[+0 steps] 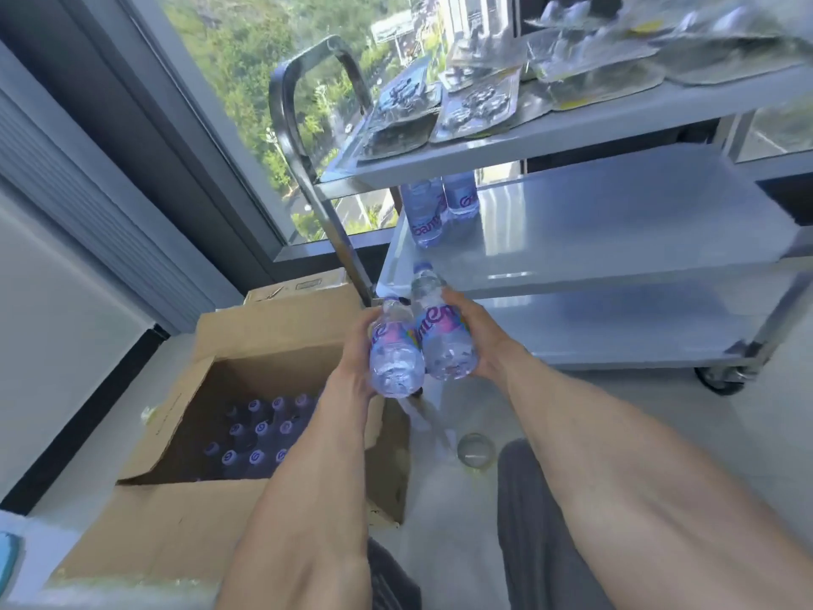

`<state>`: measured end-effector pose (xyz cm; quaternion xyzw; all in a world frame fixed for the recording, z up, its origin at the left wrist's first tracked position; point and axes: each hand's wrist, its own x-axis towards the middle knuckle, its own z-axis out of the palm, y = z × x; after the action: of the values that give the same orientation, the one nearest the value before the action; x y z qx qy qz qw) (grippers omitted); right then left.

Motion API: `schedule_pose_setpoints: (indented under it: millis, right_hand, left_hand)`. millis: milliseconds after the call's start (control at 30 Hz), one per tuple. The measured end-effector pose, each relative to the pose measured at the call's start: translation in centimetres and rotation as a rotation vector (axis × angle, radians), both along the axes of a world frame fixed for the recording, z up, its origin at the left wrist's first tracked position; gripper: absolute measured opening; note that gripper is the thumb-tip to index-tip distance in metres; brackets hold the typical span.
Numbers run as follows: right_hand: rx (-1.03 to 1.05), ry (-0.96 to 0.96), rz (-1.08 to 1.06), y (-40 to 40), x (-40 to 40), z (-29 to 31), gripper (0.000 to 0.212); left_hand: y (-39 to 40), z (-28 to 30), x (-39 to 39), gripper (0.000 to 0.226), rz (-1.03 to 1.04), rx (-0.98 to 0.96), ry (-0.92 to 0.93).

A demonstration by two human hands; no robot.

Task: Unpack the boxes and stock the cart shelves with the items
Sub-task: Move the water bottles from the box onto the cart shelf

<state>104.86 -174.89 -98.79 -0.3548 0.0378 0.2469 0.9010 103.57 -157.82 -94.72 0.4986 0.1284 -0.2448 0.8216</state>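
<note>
My left hand (358, 358) grips one clear water bottle (393, 352) with a purple label, and my right hand (477, 334) grips a second one (444, 332) beside it. Both bottles are held tilted, caps pointing at the cart's middle shelf (594, 231), just in front of its near edge. Two matching bottles (435, 206) stand at that shelf's far left corner. Below my left arm an open cardboard box (184, 416) holds several more bottles (259, 433), seen as purple caps.
The steel cart's top shelf (550, 129) carries several blister packs (475, 103). Its bottom shelf (616, 336) is bare, with a caster (721, 378) at the right. A roll of clear tape (475, 449) lies on the floor. A second box (299, 288) sits by the window.
</note>
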Motion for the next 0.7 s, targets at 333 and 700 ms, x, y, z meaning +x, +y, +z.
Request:
schedule_pose_setpoints:
  millis: [333, 700]
  right_hand:
    - [-0.512, -0.051, -0.448, -5.9, 5.1, 4.7, 0.042]
    - [-0.951, -0.334, -0.67, -6.5, 14.3, 6.1, 0.075]
  left_hand:
    - [-6.1, 4.3, 8.3, 0.061, 0.223, 1.0, -0.502]
    - [-6.7, 3.3, 15.7, 0.071, 0.388, 1.184, -0.683]
